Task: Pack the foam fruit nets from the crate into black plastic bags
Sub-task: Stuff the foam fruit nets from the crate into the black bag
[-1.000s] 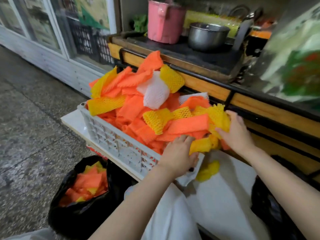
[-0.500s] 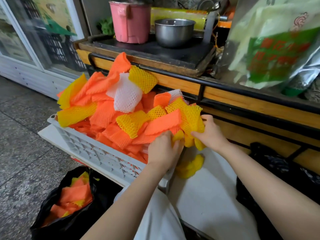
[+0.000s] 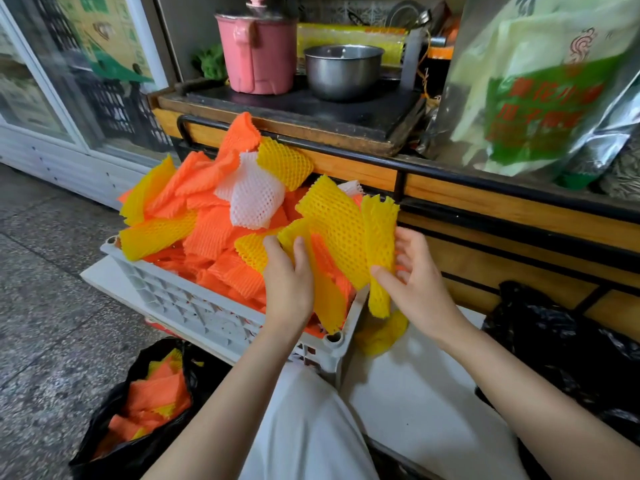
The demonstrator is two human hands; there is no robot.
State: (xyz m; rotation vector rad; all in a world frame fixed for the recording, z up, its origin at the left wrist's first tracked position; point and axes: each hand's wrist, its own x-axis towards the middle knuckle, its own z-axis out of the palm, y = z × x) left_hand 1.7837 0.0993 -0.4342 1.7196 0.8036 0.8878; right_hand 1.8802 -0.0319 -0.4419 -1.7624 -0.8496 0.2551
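Observation:
A white plastic crate (image 3: 194, 308) holds a heap of orange, yellow and white foam fruit nets (image 3: 214, 216). My left hand (image 3: 287, 282) grips a bunch of yellow nets (image 3: 332, 226) at the crate's right corner. My right hand (image 3: 415, 282) pinches one upright yellow net (image 3: 379, 244) beside that bunch. One more yellow net (image 3: 381, 336) lies on the white board under my right hand. A black plastic bag (image 3: 138, 441) on the floor at lower left stands open and holds orange and yellow nets. A second black bag (image 3: 561, 358) sits at the right.
The crate rests on a white board (image 3: 426, 403) against a wooden counter with a black rail (image 3: 485, 202). A pink pot (image 3: 258, 53), a steel bowl (image 3: 343, 71) and a green-printed sack (image 3: 540, 84) stand on top. Stone floor (image 3: 52, 306) lies to the left.
Both hands have lifted a bunch of yellow nets up off the crate's right corner, and the nets now stand upright. The view has shifted to the right and come closer.

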